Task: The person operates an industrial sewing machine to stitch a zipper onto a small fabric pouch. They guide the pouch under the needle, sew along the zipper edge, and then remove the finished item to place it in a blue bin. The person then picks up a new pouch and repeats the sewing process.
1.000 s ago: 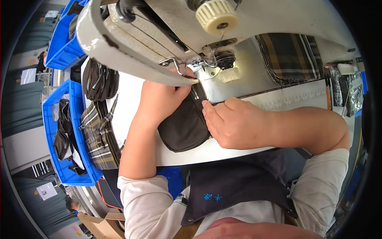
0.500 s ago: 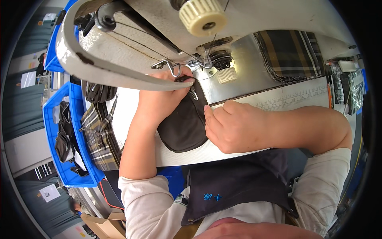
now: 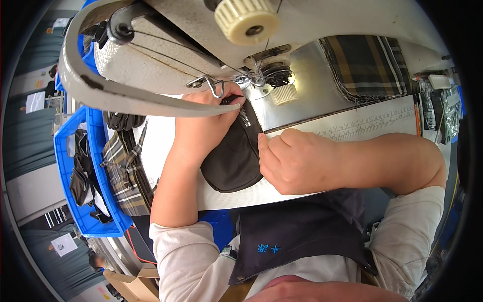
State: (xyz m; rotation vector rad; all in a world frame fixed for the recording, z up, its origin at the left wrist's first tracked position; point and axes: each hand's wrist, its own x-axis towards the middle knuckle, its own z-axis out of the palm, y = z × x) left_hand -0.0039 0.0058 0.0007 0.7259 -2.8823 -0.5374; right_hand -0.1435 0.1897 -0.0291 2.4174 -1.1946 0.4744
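A dark brown fabric pouch (image 3: 233, 163) with a rounded lower end lies flat on the sewing machine's bed, its upper end close to the needle area. A metal zipper (image 3: 245, 118) runs along its upper part. My left hand (image 3: 204, 132) grips the pouch's upper left edge, thumb on top near the zipper; its other fingers are partly hidden behind the machine's white guard arm. At the pouch's right edge, my right hand (image 3: 296, 160) pinches the fabric, fingers curled. Above both hands hangs the white sewing machine head (image 3: 166, 65), threads running down to the needle area.
Plaid fabric pieces (image 3: 363, 65) lie on the bed at the far right. A printed ruler strip (image 3: 370, 121) crosses the table. Left of the table, a blue bin (image 3: 108, 196) holds dark pieces, with plaid fabric (image 3: 126, 176) beside it. Plastic-wrapped items (image 3: 449, 113) sit at the right edge.
The machine head appears slightly further left and lower in the picture. Both hands keep their hold, and the pouch has barely moved.
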